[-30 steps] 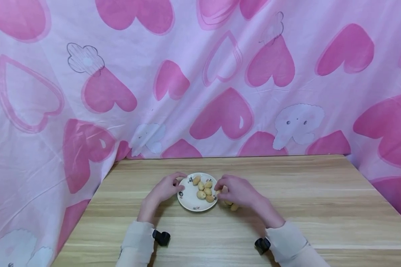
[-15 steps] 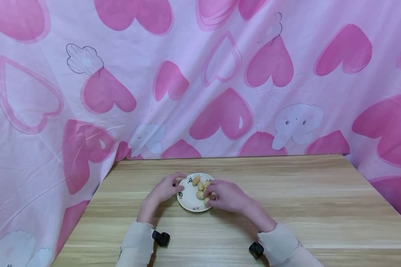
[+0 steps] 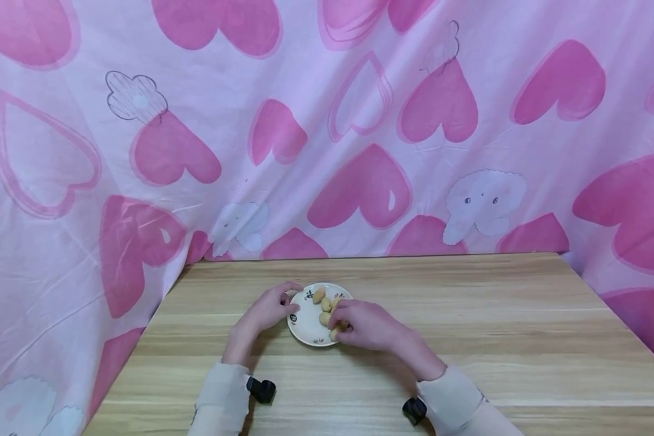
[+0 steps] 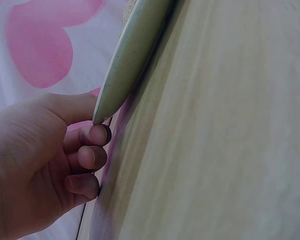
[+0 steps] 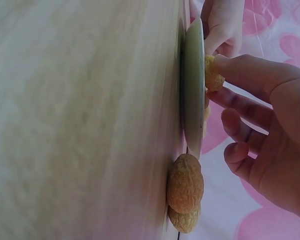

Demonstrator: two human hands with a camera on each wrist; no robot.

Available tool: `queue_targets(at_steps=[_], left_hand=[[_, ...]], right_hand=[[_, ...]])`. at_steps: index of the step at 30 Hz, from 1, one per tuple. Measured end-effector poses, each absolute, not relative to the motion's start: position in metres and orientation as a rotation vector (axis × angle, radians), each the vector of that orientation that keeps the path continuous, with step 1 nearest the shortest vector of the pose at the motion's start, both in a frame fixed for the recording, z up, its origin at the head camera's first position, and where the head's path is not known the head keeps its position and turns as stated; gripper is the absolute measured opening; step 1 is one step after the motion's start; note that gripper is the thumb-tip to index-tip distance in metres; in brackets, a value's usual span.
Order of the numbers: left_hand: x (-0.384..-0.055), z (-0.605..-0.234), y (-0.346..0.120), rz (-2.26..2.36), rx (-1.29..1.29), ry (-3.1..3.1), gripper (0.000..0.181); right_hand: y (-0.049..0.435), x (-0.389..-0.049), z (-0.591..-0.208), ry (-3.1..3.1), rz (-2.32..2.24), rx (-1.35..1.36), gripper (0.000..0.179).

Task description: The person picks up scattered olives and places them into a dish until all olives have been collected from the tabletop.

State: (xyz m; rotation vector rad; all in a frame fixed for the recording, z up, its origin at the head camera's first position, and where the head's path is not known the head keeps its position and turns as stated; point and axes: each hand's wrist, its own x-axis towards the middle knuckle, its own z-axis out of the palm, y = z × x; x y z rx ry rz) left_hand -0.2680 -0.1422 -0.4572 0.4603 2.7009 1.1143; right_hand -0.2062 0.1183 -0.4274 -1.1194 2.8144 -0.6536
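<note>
No legible text; marks (image 3: pixel 293 318) on plate (image 3: pixel 305 330) too small to read.

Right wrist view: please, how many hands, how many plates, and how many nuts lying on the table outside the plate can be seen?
Left hand plus right hand: 2
Plate: 1
Visible nuts on the table: 2
Total: 5

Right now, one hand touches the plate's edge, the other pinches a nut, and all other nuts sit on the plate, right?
Not all: the right wrist view shows at least two nuts on the table beside the plate. The rest holds.
</note>
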Motion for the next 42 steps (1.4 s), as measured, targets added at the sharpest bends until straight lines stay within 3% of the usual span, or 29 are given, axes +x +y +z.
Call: queue_targets(at_steps=[7, 18, 32, 42], left_hand=[[-0.268, -0.458, -0.145, 1.106, 0.451, 2.716, 0.043], [-0.267, -0.458, -0.144, 1.112, 0.437, 2.711, 0.043], [-0.266, -0.456, -0.143, 1.124, 0.436, 2.7, 0.043], [-0.268, -0.457, -0.141, 1.13, 0.44, 2.693, 0.044]], right_hand=[[0.123, -0.206, -0.422, 2.816, -0.606, -1.153, 0.013], [0.152, -0.212, -0.409, 2.8, -0.696, -0.963, 0.014], [0.179, -0.222, -0.419, 2.7, -0.786, -0.776, 0.015], [0.186, -0.227, -0.428, 2.627, -0.787, -0.821, 0.013]])
